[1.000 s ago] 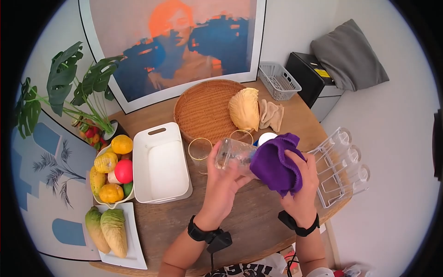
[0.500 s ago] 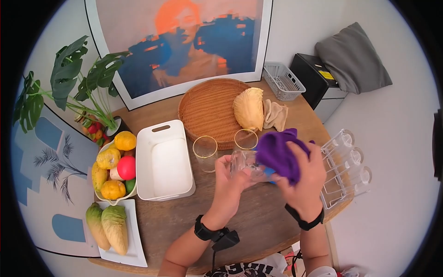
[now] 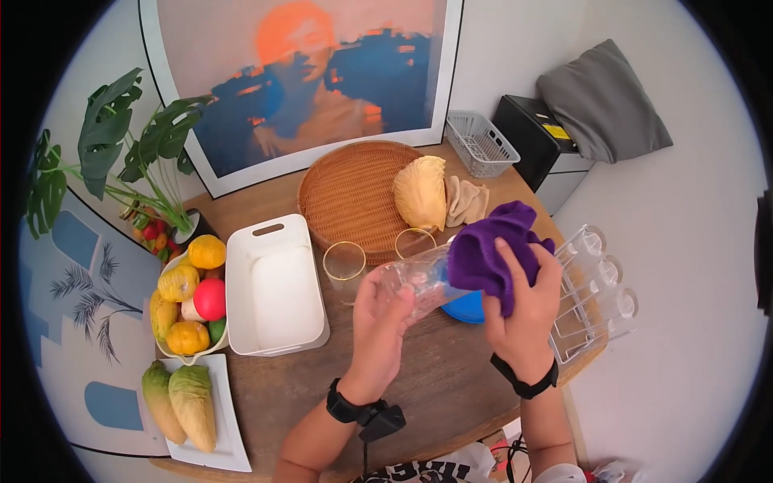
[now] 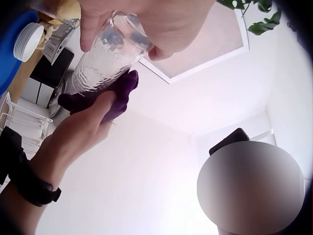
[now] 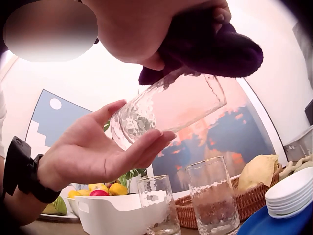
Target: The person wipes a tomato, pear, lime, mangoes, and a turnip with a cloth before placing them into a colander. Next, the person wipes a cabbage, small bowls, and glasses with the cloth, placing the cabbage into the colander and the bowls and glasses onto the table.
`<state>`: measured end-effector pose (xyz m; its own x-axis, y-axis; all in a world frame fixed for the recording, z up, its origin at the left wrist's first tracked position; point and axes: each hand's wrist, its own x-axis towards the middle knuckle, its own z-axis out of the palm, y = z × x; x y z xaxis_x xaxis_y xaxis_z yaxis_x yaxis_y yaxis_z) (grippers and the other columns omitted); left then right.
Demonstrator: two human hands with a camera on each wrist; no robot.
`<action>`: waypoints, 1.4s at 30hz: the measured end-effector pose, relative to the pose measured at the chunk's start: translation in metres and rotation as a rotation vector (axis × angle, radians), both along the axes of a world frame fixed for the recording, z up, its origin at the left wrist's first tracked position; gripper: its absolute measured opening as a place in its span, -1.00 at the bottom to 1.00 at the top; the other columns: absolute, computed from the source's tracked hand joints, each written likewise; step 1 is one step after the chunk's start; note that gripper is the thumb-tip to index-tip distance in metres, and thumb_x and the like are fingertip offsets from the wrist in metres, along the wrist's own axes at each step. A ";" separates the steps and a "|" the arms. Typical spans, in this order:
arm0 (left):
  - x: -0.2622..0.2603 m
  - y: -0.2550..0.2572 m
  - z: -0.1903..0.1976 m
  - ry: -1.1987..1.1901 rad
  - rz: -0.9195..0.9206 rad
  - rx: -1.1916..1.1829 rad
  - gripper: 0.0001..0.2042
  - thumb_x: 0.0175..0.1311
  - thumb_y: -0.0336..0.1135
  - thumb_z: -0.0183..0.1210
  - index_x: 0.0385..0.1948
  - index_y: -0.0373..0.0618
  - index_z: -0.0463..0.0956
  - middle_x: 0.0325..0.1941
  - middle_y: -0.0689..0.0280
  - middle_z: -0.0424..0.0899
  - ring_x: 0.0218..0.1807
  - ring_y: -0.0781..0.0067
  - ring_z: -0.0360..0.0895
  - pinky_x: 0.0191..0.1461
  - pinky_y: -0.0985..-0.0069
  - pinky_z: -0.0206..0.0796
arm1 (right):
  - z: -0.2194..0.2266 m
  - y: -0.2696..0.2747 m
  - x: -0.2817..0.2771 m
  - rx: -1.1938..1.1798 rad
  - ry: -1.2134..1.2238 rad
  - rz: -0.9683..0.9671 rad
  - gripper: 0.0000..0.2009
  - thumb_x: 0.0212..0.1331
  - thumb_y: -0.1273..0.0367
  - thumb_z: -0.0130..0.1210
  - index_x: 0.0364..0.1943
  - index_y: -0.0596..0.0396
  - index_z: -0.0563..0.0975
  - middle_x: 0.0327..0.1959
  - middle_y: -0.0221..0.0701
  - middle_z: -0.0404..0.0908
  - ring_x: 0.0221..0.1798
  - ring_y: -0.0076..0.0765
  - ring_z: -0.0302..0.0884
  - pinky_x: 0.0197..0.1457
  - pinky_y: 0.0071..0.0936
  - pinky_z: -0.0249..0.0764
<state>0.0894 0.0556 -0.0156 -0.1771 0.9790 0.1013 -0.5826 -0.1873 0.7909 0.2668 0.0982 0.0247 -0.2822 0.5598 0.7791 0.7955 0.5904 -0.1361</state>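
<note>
A clear textured drinking glass [image 3: 411, 282] is held in the air, slanted, by my left hand [image 3: 377, 342], whose fingers and thumb grip its base end. My right hand [image 3: 527, 326] holds a bunched purple cloth [image 3: 495, 249] against the glass's other end, covering part of it. In the right wrist view the cloth [image 5: 215, 49] lies over the upper side of the glass [image 5: 168, 110]. Two gold-rimmed glasses [image 3: 345, 262] [image 3: 415, 241] stand upright on the table just beyond my hands. A blue plate [image 3: 464, 308] sits below the cloth, and a white stack [image 5: 291, 193] rests on it.
On the left are a white bin [image 3: 278, 294], a bowl of fruit [image 3: 193, 360] and a white plate [image 3: 229, 414] bearing two cabbages. Behind lies a round wicker tray [image 3: 346, 193]. A wire rack [image 3: 568, 350] with several upside-down glasses stands at the right edge.
The glass has tilted, its cloth-covered end now higher. My right hand has shifted with the cloth across that end, exposing more of the blue plate. The left hand keeps its grip.
</note>
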 end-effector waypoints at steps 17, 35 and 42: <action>-0.003 -0.003 0.001 -0.305 -0.402 0.051 -0.34 0.40 -0.26 0.06 0.45 -0.18 -0.05 0.31 0.09 0.36 0.35 0.25 0.34 0.41 0.28 0.15 | -0.034 -0.041 0.006 -0.318 0.090 0.501 -0.41 -0.17 0.44 0.25 0.15 -0.03 0.55 0.16 -0.06 0.35 0.15 0.09 0.34 0.22 -0.10 0.33; -0.010 -0.002 -0.004 -0.307 -0.641 0.171 -0.18 0.34 -0.13 0.11 0.48 -0.24 -0.22 0.38 0.09 0.30 0.38 0.16 0.32 0.43 0.15 0.12 | -0.025 -0.019 -0.009 -0.496 0.690 0.621 -0.50 0.19 0.43 0.12 0.25 0.18 0.35 0.10 -0.18 0.40 0.15 -0.21 0.36 0.28 -0.31 0.28; -0.018 -0.001 0.006 -0.207 -0.514 0.133 -0.23 0.36 -0.18 0.07 0.48 -0.21 -0.18 0.38 0.02 0.29 0.39 0.12 0.28 0.42 0.14 0.12 | -0.027 -0.033 -0.001 -0.267 0.316 0.603 -0.53 0.05 0.47 0.18 0.14 0.16 0.52 0.09 -0.08 0.36 0.23 0.00 0.28 0.29 -0.22 0.28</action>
